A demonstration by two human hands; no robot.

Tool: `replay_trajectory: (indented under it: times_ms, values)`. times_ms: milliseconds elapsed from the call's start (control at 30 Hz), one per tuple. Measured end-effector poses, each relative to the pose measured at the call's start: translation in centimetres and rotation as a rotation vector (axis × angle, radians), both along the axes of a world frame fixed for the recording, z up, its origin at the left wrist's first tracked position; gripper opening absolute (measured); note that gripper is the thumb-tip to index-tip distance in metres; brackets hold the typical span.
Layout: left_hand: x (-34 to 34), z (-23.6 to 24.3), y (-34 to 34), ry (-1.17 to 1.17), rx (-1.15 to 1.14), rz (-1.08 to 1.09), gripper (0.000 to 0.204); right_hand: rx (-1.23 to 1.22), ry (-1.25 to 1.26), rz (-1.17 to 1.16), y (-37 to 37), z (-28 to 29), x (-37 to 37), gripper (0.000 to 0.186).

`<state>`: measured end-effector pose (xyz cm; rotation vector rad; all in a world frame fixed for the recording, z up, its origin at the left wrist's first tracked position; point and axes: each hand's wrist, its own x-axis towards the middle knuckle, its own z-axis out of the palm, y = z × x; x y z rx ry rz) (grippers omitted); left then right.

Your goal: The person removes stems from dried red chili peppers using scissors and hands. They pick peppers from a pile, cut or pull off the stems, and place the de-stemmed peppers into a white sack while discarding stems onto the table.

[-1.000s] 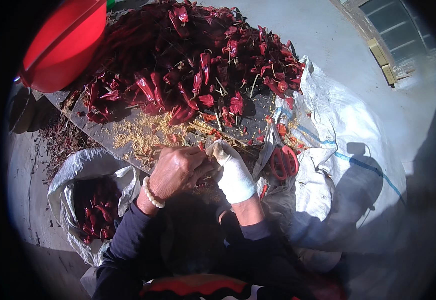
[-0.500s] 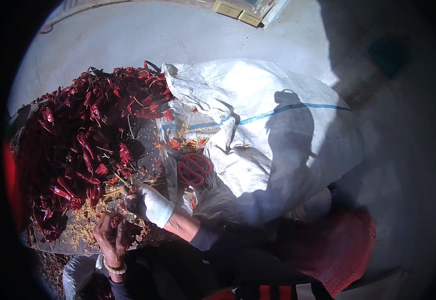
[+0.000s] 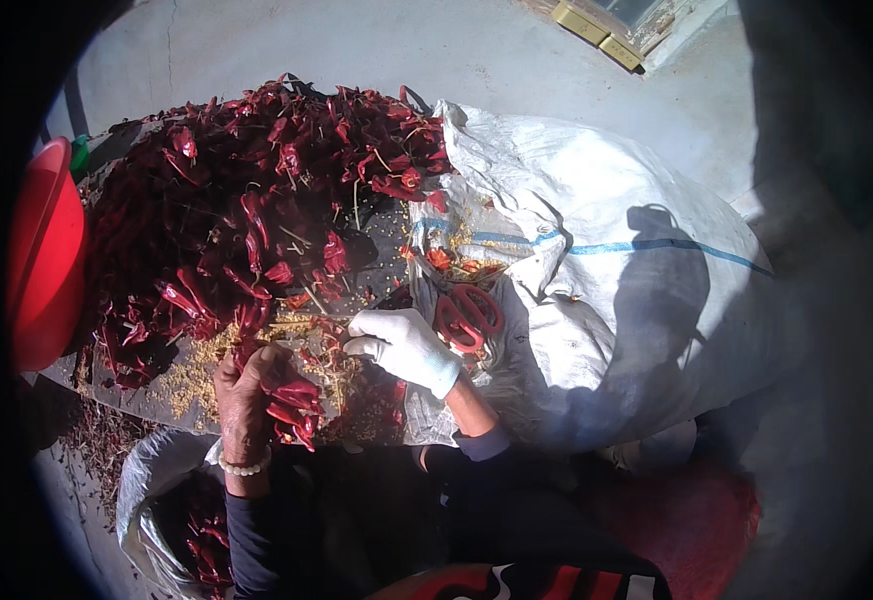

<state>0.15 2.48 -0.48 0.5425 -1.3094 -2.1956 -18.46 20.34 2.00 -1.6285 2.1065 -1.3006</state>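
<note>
My bare left hand, with a pale bead bracelet at the wrist, is closed around several dried red chilies that hang out to its right. My right hand wears a white glove. Its fingers are pinched together over the seed-strewn work surface, beside thin stem pieces; what they hold, if anything, is too small to make out. Beyond both hands spreads a large heap of dried chilies. Loose yellow seeds lie around the left hand. Red-handled scissors rest just right of the glove.
A big white woven sack with a blue stripe fills the right side. At the far left stands a red basin. An open sack with chilies inside is at lower left, and a dark red sack at lower right.
My hands have moved apart: the gloved right hand has shifted right, away from the left. More of the chilies in my left hand show. The view has swung left, revealing the basin.
</note>
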Motion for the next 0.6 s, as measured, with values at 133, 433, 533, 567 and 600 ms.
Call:
replay_trajectory:
  times_ms: [133,433,533,567,600]
  values:
    - [0.1,1.1,0.0,0.034,0.003,-0.061,0.019,-0.003,0.114,-0.341,-1.5,-0.4,-4.0,0.029]
    - [0.1,2.4,1.3,0.034,-0.126,-0.234,0.031,0.341,0.801,-0.134,-8.6,-3.6,-10.7,0.055]
    - [0.3,2.2,1.1,0.000,-0.207,-0.224,0.016,0.283,0.698,-0.181,-8.1,-3.5,-10.7,0.040]
    - [0.3,2.1,1.2,-0.021,-0.208,-0.215,0.014,0.259,0.651,-0.206,-7.8,-4.0,-10.7,0.038]
    - [0.4,2.1,1.2,-0.040,-0.209,-0.205,0.012,0.236,0.605,-0.233,-7.4,-4.4,-10.7,0.036]
